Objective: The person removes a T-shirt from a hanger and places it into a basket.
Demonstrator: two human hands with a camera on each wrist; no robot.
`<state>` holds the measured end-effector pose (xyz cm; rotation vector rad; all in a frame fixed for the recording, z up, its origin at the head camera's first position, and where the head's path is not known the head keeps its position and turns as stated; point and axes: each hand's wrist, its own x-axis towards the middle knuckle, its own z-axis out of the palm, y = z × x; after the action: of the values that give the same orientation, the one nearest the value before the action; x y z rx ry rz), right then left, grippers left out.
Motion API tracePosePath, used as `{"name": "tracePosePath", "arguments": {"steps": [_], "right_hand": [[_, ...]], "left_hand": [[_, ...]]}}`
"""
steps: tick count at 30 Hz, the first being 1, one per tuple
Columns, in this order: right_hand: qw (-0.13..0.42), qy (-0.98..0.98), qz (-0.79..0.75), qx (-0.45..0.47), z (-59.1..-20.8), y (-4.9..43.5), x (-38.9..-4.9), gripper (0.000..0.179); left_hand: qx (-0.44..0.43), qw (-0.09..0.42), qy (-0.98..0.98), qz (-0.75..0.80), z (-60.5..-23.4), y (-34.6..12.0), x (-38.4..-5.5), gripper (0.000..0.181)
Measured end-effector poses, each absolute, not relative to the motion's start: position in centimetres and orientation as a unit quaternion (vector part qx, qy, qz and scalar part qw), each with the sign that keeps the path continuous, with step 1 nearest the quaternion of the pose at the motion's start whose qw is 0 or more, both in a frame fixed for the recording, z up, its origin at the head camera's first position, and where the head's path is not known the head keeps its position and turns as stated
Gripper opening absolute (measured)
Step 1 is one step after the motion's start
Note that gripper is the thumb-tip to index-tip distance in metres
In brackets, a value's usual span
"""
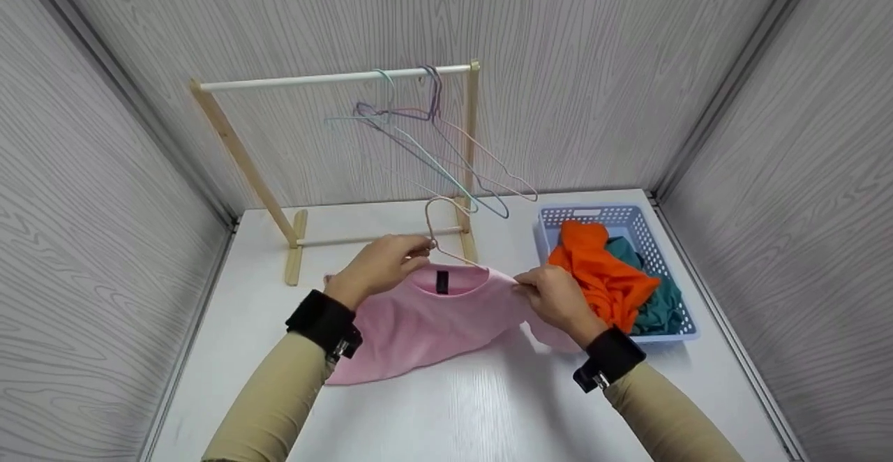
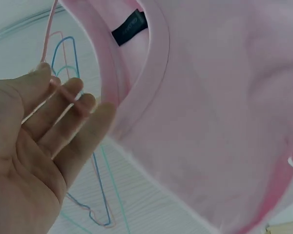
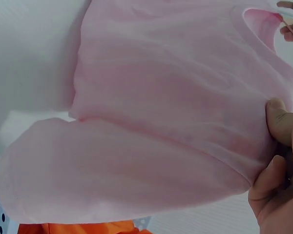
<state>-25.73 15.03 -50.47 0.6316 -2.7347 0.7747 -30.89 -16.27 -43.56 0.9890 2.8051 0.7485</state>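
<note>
A pink T-shirt (image 1: 439,329) with a black neck label (image 1: 442,282) hangs spread between my hands, above the white table. My left hand (image 1: 382,266) pinches a thin pink wire hanger (image 1: 430,221) below its hook, just left of the neckline; in the left wrist view its other fingers are loosely bent beside the collar (image 2: 156,73). The hanger's right arm runs into the neck opening, and its lower part is hidden in the cloth. My right hand (image 1: 554,298) grips the shirt's right shoulder between thumb and fingers. One sleeve (image 3: 122,170) droops below that hand.
A rack (image 1: 300,81) with a white rail and wooden posts stands at the back. Several coloured wire hangers (image 1: 446,169) hang from its right half. At the right, a blue perforated basket (image 1: 649,235) holds an orange garment (image 1: 600,273) and a green garment (image 1: 663,308).
</note>
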Motion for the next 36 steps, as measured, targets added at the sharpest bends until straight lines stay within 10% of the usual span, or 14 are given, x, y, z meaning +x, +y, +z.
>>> {"name": "tracePosePath", "arguments": {"steps": [36], "right_hand": [[0.043,-0.965,0.246,0.074,-52.7,19.3,-28.1,0.014]], "left_hand": [[0.327,0.093,0.909,0.243,-44.5,-20.4,-30.2,0.025]]}}
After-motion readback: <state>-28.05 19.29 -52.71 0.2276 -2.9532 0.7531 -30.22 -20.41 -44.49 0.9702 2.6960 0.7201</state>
